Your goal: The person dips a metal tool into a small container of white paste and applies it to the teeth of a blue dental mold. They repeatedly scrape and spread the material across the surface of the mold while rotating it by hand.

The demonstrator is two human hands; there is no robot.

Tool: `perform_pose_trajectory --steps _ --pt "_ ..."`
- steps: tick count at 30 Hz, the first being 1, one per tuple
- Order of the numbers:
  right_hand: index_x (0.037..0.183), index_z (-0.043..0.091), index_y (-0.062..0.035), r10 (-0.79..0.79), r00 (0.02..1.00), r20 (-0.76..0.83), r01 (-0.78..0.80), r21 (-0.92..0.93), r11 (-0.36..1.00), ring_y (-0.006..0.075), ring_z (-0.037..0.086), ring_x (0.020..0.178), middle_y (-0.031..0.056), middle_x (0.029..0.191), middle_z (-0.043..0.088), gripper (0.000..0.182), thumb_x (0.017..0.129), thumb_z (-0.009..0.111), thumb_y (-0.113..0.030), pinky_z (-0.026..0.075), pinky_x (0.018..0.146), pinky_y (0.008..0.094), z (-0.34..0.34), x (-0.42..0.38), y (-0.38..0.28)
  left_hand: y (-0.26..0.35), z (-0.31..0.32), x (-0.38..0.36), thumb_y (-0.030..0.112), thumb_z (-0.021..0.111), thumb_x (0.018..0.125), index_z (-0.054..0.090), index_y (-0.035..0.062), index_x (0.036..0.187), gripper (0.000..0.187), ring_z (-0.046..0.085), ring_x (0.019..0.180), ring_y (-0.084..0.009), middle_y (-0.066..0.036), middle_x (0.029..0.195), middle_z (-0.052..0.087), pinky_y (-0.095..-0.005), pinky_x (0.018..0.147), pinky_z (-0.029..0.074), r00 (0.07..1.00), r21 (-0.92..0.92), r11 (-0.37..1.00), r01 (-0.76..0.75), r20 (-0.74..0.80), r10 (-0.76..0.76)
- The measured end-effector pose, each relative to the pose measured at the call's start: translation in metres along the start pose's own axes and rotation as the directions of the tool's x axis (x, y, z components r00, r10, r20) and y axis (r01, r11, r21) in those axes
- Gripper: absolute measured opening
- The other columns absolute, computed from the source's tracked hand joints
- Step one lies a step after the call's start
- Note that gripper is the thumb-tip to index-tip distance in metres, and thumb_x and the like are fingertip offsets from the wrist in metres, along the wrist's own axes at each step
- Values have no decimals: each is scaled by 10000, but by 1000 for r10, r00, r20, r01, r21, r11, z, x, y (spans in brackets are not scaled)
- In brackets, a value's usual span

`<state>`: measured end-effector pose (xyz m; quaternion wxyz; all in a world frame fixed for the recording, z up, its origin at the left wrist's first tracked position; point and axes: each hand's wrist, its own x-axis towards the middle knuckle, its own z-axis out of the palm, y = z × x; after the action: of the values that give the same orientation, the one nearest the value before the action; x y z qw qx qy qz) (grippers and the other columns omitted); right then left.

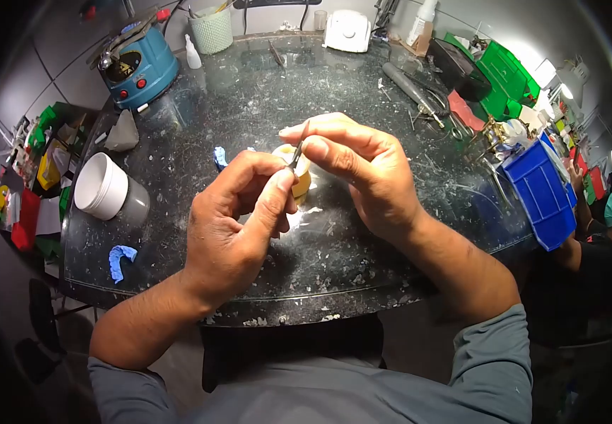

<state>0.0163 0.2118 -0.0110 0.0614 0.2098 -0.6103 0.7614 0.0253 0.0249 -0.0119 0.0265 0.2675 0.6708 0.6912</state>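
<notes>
Near the middle of the dark table, my left hand (231, 212) pinches a small thin metal tool (296, 154) between thumb and fingers. My right hand (362, 166) is raised beside it, its thumb and fingertips closed at the upper end of the same tool. A yellowish round object (302, 185) shows behind and below the fingertips, partly hidden; whether a hand touches it I cannot tell. One blue dental-arch-shaped piece (120, 261) lies at the table's left front, and another blue piece (219, 157) is partly covered behind my left hand.
A white tub (101, 186) stands at left, with a blue machine (138, 67) behind it. At right are a blue bin (540, 191), a green box (505, 76) and a grey handpiece (408, 86). A white device (347, 31) sits at the back. Another person's arm shows far right.
</notes>
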Motion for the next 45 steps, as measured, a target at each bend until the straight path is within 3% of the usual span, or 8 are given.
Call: perform_pose_trajectory --steps 9,16,19,22,25,27,37,45 --pt "1020 699 21 30 999 -34 -27 78 997 170 602 1042 95 1053 676 190 910 640 -121 434 979 331 -8 3 -2 -1 -1 2 136 550 992 589 20 992 123 556 674 -38 -5 791 612 -195 588 442 998 64 996 59 24 -60" --pt "961 702 -13 17 940 -341 60 213 975 122 626 846 56 909 696 216 976 568 -181 460 903 279 -20 12 1 1 -2 6 203 507 1011 583 56 1009 165 443 566 -10 24 721 525 -162 483 337 991 -64 989 130 2 -130" --pt "963 680 -37 -52 998 23 42 304 952 109 553 732 2 782 617 258 1006 521 -235 445 838 307 -49 13 16 4 -3 6 252 452 1026 603 63 1029 241 316 551 11 63 732 416 -153 463 248 989 -37 990 138 -50 -140" --pt "972 684 -18 61 977 -202 -61 6 998 86 528 700 -7 758 593 275 1003 526 -241 451 742 250 -17 6 -3 -2 -7 7 247 450 1034 604 57 1039 245 375 573 9 60 771 451 -147 454 267 993 -18 996 87 -82 -88" --pt "1021 682 6 -26 995 -100 12 -132 991 78 593 776 19 858 657 196 969 587 -157 495 769 239 1 5 -1 -7 -4 8 229 466 1035 586 51 1046 215 443 580 1 34 784 519 -150 442 317 992 -79 993 91 -80 -97" --pt "1074 672 25 85 996 -15 -86 -90 992 118 642 929 80 1003 691 194 941 626 -108 514 841 254 0 1 0 -3 -3 6 204 494 1026 566 46 1052 176 477 553 -11 0 765 578 -153 434 350 987 -111 985 128 -80 -138" --pt "1031 685 37 122 992 -17 -123 -3 992 142 658 921 101 1009 686 166 912 659 -77 528 843 262 4 1 -1 5 -4 4 139 512 1016 602 -5 1055 173 495 731 -19 10 839 582 -172 676 397 994 -118 987 109 3 -110" --pt "975 714 18 -78 996 -31 68 -248 966 145 636 909 85 975 669 150 871 706 -89 512 815 267 2 0 7 -3 1 5 134 548 998 615 6 1040 151 565 847 -45 9 903 613 -201 777 456 994 -8 998 63 -92 -63"
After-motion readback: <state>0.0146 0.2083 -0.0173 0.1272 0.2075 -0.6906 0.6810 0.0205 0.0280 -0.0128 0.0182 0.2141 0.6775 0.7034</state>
